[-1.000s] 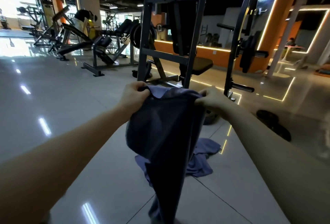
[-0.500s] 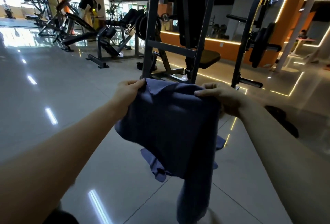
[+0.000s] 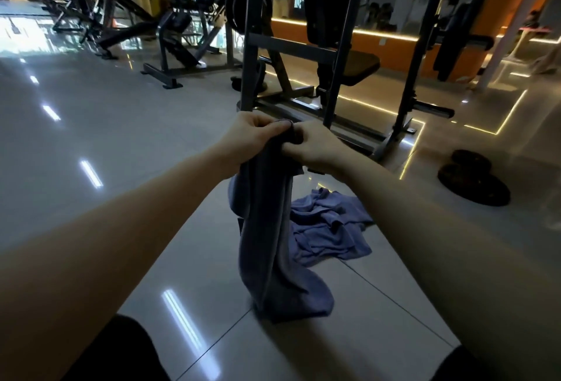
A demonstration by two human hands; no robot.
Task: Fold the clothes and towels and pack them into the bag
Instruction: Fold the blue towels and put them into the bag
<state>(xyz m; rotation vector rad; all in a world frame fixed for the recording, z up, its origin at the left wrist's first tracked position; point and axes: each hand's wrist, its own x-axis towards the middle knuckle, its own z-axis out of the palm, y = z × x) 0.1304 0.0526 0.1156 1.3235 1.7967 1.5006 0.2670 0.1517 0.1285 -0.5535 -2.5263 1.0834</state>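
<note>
- Blue-grey towel (image 3: 267,228) held up in mid-air ahead of the body, top edge bunched between both hands, lower end trailing down onto the floor (image 3: 121,143).
- Spread wide between the hands half a second ago; now brought corner to corner and hanging as one narrow doubled strip.
- Left hand (image 3: 252,139) curled round the top hem, gripping the towel.
- Right hand (image 3: 317,149) pressed up against the left, thumb and fingers pinching the same gathered edge.
- Read as the first fold made, lengthwise. Probably needs halving again before packing. No bag anywhere in view.
- Soft, matte, fairly thick-looking fabric. Limp, falling in long vertical pleats and pooling in a rounded lobe at the bottom. Likely to slump open if either corner slips.
- Just behind it, flat on the tiles: second cloth (image 3: 329,225) of the same colour, crumpled, full of small sharp creases, not yet folded.
- Underfoot, glossy grey tiles with thin dark joints, mirroring the ceiling strip lights.
- Beyond the hands, dark metal rack (image 3: 252,46) with straight square uprights and a cross-bar, and a padded bench seat (image 3: 359,66) inside it.
- Off to the right, well apart from the cloths: round black weight plates (image 3: 473,183) lying flat.
</note>
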